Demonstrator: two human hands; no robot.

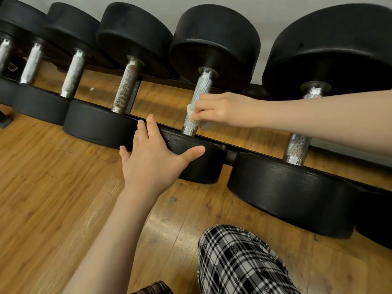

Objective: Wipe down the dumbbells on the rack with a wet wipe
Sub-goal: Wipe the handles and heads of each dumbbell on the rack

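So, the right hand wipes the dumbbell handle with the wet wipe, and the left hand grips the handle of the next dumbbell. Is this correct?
Not quite. In the head view the left hand grips no handle: it rests open, fingers spread, on the near black head of the same dumbbell. The rest is correct: the right hand wipes that dumbbell's handle with the wet wipe.

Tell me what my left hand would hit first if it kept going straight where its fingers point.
Probably the black dumbbell head under your left hand, which it already seems to touch; past that, the rack rail.
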